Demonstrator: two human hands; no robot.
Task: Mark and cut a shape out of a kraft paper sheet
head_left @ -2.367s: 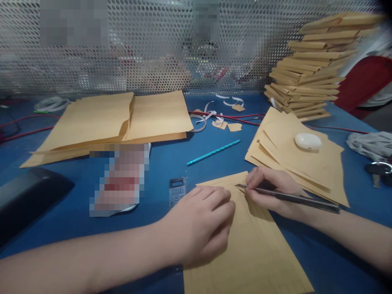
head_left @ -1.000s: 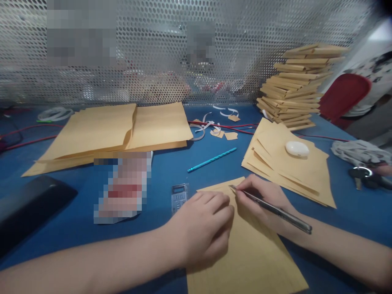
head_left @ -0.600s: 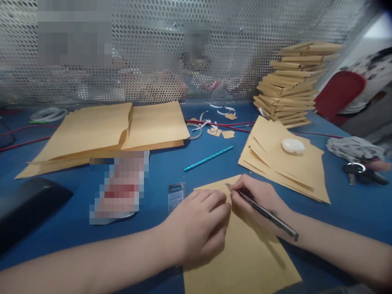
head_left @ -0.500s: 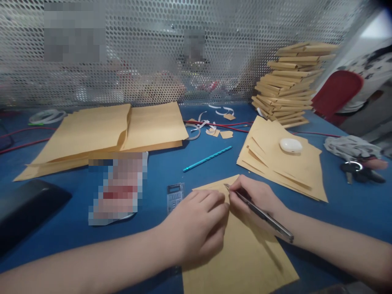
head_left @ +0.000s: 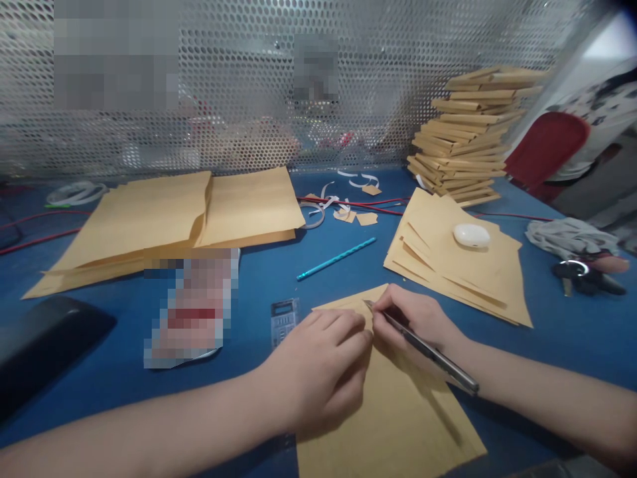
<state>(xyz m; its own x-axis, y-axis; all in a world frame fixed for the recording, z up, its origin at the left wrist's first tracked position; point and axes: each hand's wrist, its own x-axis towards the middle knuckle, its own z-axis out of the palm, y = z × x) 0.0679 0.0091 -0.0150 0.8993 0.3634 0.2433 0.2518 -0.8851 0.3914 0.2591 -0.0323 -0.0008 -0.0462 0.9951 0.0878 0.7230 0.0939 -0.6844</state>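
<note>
A brown kraft envelope [head_left: 388,431] lies on the blue table in front of me, partly under both hands. My left hand [head_left: 328,365] presses it down, fingers curled and closed, fingertips hidden against the paper. In my right hand [head_left: 423,322] is a slim dark metal craft knife [head_left: 438,358], pinched near its pointed tip. That tip touches the envelope close to its top edge, just beyond my left fingers. A clear plastic stencil ruler [head_left: 284,317] runs beneath my left hand and wrist.
Kraft envelopes [head_left: 144,206] lie back left, with more [head_left: 448,279] at right under a white case [head_left: 472,235]. A tall envelope stack [head_left: 462,133] leans behind. A blue pencil [head_left: 338,257], keys [head_left: 572,271], paper scraps [head_left: 367,218] and a perforated metal screen [head_left: 239,79] surround the workspace.
Both hands and the knife keep practically the same place on the envelope. Only a slight shift of the camera shows.
</note>
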